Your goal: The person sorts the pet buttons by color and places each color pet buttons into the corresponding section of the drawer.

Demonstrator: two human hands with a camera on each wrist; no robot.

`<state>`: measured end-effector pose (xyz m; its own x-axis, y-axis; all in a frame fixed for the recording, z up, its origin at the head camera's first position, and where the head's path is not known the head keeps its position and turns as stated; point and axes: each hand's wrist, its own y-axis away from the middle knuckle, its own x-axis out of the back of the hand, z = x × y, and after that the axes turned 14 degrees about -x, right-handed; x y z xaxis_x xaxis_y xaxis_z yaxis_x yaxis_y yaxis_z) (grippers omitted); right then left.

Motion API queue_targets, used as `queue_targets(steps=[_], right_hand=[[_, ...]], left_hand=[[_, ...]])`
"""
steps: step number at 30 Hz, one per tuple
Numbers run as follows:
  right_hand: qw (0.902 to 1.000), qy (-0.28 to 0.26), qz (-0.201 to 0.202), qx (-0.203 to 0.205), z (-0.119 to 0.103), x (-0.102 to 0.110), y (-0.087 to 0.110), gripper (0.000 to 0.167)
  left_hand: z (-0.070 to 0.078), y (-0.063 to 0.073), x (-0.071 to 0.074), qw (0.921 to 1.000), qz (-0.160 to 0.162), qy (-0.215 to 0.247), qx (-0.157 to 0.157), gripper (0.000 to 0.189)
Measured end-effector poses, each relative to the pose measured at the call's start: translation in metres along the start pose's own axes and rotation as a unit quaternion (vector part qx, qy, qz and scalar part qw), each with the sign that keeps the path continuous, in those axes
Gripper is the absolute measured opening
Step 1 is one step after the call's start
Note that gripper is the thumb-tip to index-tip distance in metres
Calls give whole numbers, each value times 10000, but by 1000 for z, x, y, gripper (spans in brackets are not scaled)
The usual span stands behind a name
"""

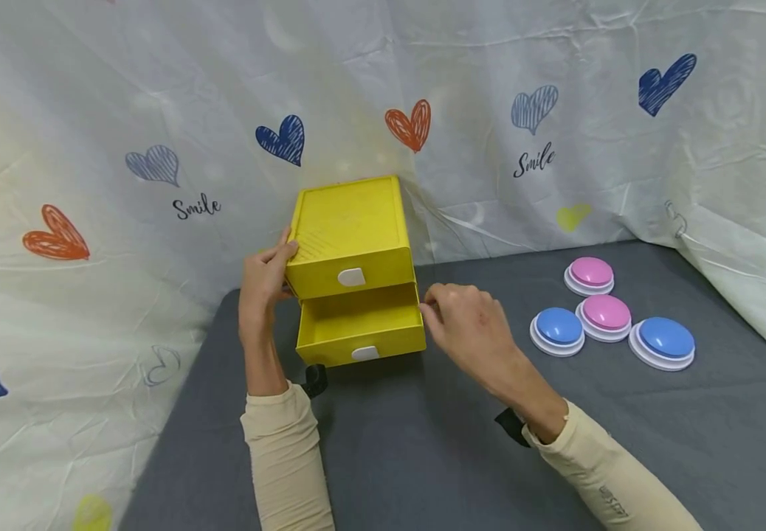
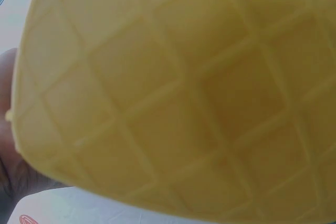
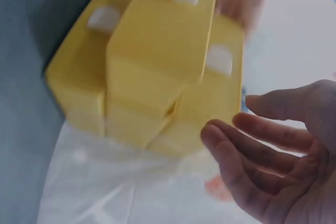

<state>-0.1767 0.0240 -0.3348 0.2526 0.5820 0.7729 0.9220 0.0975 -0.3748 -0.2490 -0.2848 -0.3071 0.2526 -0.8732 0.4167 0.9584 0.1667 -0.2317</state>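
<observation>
A yellow drawer cabinet (image 1: 350, 221) with white pull tabs stands against the patterned backdrop. Its upper drawer (image 1: 316, 279) is closed, while a drawer (image 1: 336, 352) below is pulled out, showing a bare interior. The right wrist view reveals three fronts, with the middle drawer (image 3: 152, 30) sticking out. My left hand (image 1: 265, 276) holds the cabinet's left side, its thumb over the top front corner. Close up, the lattice-patterned side panel (image 2: 184, 103) hides most of that hand. Beside the drawer's right side is my right hand (image 1: 469, 321), its fingers (image 3: 257, 156) loosely bent around nothing.
Right of the cabinet sit two pink push buttons (image 1: 591, 273) and two blue push buttons (image 1: 663, 339) on white bases. A dark grey cloth (image 1: 409, 450) covers the table. White fabric (image 1: 463, 59) with hearts hangs behind and at the sides.
</observation>
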Motion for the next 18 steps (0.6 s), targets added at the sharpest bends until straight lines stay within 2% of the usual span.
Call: queue_targets(steps=[2,4,8,13,18], right_hand=[[9994,193,-129,-259,14,5,-5,15],[9965,405,-432,-586,32,9,-10,21],[9814,938,-1147,-1217,74,12,-23,34],[9625,1361,-1854,-1442,124,13,-29,46],[9471,1412,-2262,-1786,153,8,-21,61]], left_hand=[[0,0,0,10000,17,45,-1,66],[0,0,1,10000,4,39,1,66],[-1,1,1,10000,-57,21,15,66],[0,2,1,10000,-72,24,44,65],[1,2,-1,10000,-54,26,18,65]])
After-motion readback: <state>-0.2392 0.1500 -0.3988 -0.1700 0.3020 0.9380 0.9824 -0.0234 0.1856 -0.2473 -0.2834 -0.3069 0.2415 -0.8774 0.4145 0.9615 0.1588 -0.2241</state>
